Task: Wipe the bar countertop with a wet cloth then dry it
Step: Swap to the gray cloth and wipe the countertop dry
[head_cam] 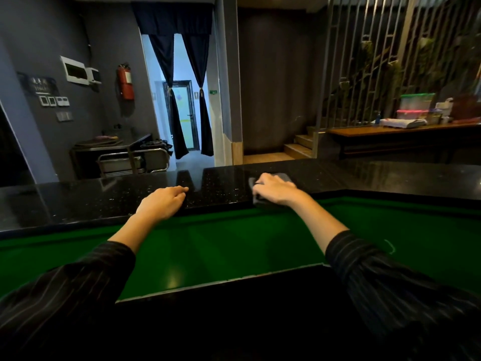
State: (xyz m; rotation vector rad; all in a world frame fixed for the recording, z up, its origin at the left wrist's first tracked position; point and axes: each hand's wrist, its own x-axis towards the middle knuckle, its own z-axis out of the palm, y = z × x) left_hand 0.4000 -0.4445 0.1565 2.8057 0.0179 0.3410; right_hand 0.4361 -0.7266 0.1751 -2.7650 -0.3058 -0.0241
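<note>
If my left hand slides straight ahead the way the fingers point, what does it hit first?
Nothing, as far as the picture shows. The left hand rests on the black countertop, fingers pointing forward and slightly right. That stretch of counter looks bare up to its far edge. The cloth under the right hand sits off to the side.

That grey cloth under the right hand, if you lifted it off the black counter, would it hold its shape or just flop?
Probably flop: the cloth lies flat and thin under the right hand, with soft bunched edges. It looks light, so one hand should lift it easily. Pushed, it likely glides, since the countertop is glossy enough to mirror the doorway. Whether it is wet cannot be told here.
</note>
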